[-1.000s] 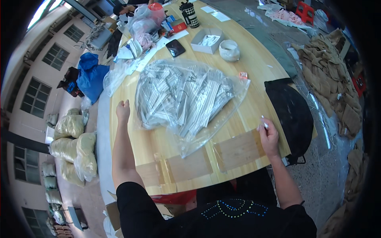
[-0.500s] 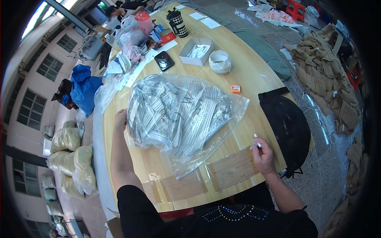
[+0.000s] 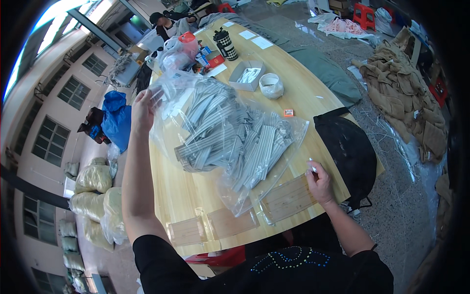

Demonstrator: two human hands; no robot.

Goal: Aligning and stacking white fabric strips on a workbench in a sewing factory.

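While left hand [image 3: 143,109] grips bag [image 3: 210,125], right hand [image 3: 321,185] white stick [image 3: 313,168], sacks [image 3: 91,204] flank wooden table [image 3: 188,196].

The left hand [image 3: 143,109] has lifted one side of the clear bag [image 3: 234,192], shifting its strips [image 3: 210,122].

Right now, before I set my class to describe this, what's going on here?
A person's left hand grips the left part of a clear plastic bag of grey strips on a wood-grain table. The right hand, apart from the bag, holds a small white stick. Beyond the bag stands an open white box with white pieces inside.
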